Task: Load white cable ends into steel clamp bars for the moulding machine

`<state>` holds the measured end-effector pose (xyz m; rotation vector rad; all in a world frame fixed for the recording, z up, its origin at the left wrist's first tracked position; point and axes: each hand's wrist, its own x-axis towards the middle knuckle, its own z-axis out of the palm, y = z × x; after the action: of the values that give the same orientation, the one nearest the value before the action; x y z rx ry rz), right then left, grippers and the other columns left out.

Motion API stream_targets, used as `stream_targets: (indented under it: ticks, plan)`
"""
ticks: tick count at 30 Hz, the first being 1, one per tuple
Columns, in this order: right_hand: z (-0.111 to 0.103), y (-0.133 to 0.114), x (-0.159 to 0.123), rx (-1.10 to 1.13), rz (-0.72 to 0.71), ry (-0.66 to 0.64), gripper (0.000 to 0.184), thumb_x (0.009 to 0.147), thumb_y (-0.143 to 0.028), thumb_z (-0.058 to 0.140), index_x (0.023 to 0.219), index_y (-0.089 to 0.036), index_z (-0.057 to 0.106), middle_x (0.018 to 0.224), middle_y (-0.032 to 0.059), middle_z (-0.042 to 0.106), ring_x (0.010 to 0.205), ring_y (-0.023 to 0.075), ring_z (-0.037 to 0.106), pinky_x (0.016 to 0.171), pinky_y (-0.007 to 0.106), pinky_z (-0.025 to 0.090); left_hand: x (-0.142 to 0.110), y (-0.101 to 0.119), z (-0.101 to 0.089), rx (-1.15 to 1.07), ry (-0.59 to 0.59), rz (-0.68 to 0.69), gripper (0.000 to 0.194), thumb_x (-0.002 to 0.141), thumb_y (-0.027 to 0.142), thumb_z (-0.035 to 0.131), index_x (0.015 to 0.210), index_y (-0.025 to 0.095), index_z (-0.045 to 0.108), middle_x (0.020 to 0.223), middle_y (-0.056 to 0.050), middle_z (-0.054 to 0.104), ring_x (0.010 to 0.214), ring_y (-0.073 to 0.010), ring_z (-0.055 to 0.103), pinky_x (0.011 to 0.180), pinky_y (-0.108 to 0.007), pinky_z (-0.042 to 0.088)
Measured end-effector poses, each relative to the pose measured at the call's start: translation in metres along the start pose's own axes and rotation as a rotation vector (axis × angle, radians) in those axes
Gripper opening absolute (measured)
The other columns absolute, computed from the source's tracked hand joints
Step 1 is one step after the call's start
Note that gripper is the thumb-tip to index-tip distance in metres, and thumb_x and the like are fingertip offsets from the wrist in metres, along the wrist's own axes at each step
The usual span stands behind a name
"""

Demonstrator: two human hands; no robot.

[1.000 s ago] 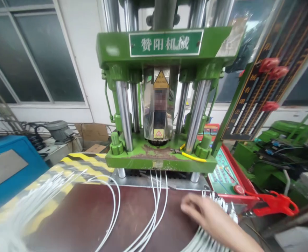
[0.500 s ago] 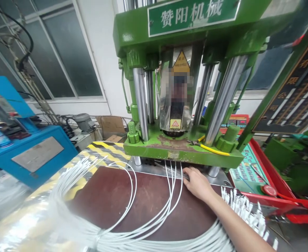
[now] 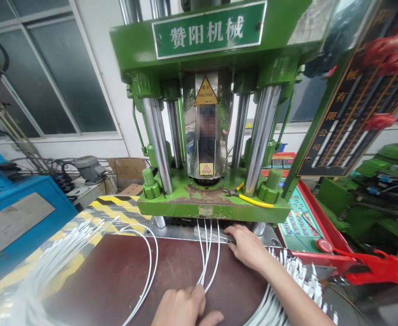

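- Left hand (image 3: 185, 308): low in the view, on the brown surface (image 3: 117, 280); fingers pressed together over the near end of the white wires (image 3: 207, 253), pinning them where they converge.
- Right hand (image 3: 248, 246): further forward, at the press's front edge; fingers curled on a thin dark tool tip or wire end just right of the wires; what exactly they pinch cannot be told.
- White wires: four or so strands running from under the green press (image 3: 212, 206) back toward the left hand, lying on the surface.
- Wire loop (image 3: 149, 267): a separate white strand arcing left of the main strands.
- Wire bundle (image 3: 63, 244): many white ends fanned at left over yellow-black striping.
- Second bundle (image 3: 297, 276): white ends beside the right forearm.
- Yellow-handled pliers (image 3: 253, 201): lying on the press's base plate, right of centre.
- Control panel (image 3: 300, 222): green keypad in a red frame, right of the press.
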<state>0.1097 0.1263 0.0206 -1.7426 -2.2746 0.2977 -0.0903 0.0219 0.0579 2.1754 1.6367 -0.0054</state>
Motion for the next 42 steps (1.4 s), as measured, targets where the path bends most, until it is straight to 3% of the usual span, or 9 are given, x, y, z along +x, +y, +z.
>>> stream_targets:
  ticks: [6,12,22,25,29,34,36,38,42]
  plan:
    - [0.007,-0.003,0.006,0.009,-0.035,0.002,0.029,0.076,-0.010,0.046,0.101,-0.018,0.059,0.098,0.0080,0.059,0.097,0.0207,0.052,0.083,0.027,0.035,0.012,-0.019,0.006,0.250,-0.006,0.023,0.014,0.070,0.023,0.045,0.072,0.018,0.058,0.071,-0.006,0.069,0.066,-0.0268,0.066,0.055,-0.030,0.043]
    - [-0.007,0.021,0.000,-0.015,-0.006,-0.055,0.030,0.067,-0.005,0.049,0.094,-0.017,0.059,0.091,0.0083,0.060,0.092,0.0212,0.053,0.078,0.028,0.036,0.019,-0.038,0.003,0.249,0.104,-0.028,0.018,0.071,0.034,0.048,0.064,0.021,0.057,0.062,-0.004,0.066,0.063,-0.0240,0.064,0.052,-0.027,0.038]
    - [-0.027,0.025,-0.010,0.005,-0.068,-0.158,0.029,0.059,-0.001,0.045,0.081,-0.017,0.056,0.087,0.0070,0.058,0.086,0.0206,0.053,0.072,0.027,0.036,0.042,-0.146,-0.048,0.349,0.252,-0.279,0.033,0.076,0.046,0.041,0.060,0.019,0.053,0.063,-0.008,0.062,0.064,-0.0262,0.061,0.051,-0.030,0.036]
    - [-0.028,0.019,-0.012,0.029,-0.113,-0.186,0.030,0.057,-0.001,0.046,0.080,-0.018,0.056,0.087,0.0056,0.058,0.086,0.0196,0.053,0.073,0.026,0.037,0.046,-0.162,-0.052,0.342,0.260,-0.298,0.038,0.078,0.049,0.040,0.057,0.020,0.050,0.059,-0.006,0.060,0.060,-0.0254,0.060,0.049,-0.029,0.034]
    - [-0.025,0.010,-0.015,0.064,-0.166,-0.204,0.029,0.058,-0.003,0.048,0.081,-0.020,0.057,0.088,0.0040,0.058,0.087,0.0192,0.053,0.074,0.027,0.037,0.045,-0.150,-0.043,0.330,0.277,-0.214,0.029,0.081,0.042,0.042,0.063,0.020,0.049,0.062,-0.005,0.060,0.065,-0.0247,0.060,0.053,-0.029,0.034]
    - [-0.026,0.004,-0.021,0.156,-0.183,-0.227,0.030,0.064,-0.012,0.057,0.092,-0.023,0.058,0.096,0.0032,0.058,0.095,0.0207,0.052,0.080,0.029,0.037,0.019,-0.104,-0.039,0.191,0.298,-0.107,0.024,0.086,0.039,0.035,0.078,0.022,0.051,0.069,-0.002,0.062,0.066,-0.0200,0.059,0.059,-0.028,0.038]
    - [-0.028,0.003,-0.024,0.214,-0.188,-0.231,0.033,0.066,-0.019,0.062,0.099,-0.025,0.057,0.101,0.0026,0.057,0.099,0.0209,0.050,0.084,0.030,0.037,0.004,-0.080,-0.038,-0.097,0.306,-0.016,0.025,0.088,0.038,0.032,0.087,0.023,0.052,0.078,-0.001,0.063,0.074,-0.0163,0.059,0.067,-0.026,0.039]
    - [-0.028,0.002,-0.025,0.243,-0.194,-0.212,0.031,0.071,-0.026,0.062,0.101,-0.026,0.057,0.102,0.0024,0.057,0.100,0.0208,0.050,0.085,0.030,0.037,-0.009,-0.058,-0.035,-0.478,0.209,0.025,0.031,0.088,0.044,0.031,0.086,0.022,0.053,0.074,-0.001,0.063,0.061,-0.0122,0.055,0.058,-0.023,0.039]
    - [-0.029,-0.006,-0.023,0.240,-0.208,-0.112,0.020,0.081,-0.033,0.053,0.097,-0.023,0.059,0.094,0.0036,0.059,0.093,0.0207,0.053,0.081,0.030,0.038,-0.018,-0.028,-0.022,-1.008,0.077,-0.074,0.041,0.079,0.055,0.044,0.069,0.016,0.050,0.044,0.003,0.054,0.031,-0.0051,0.034,0.036,-0.018,0.021]
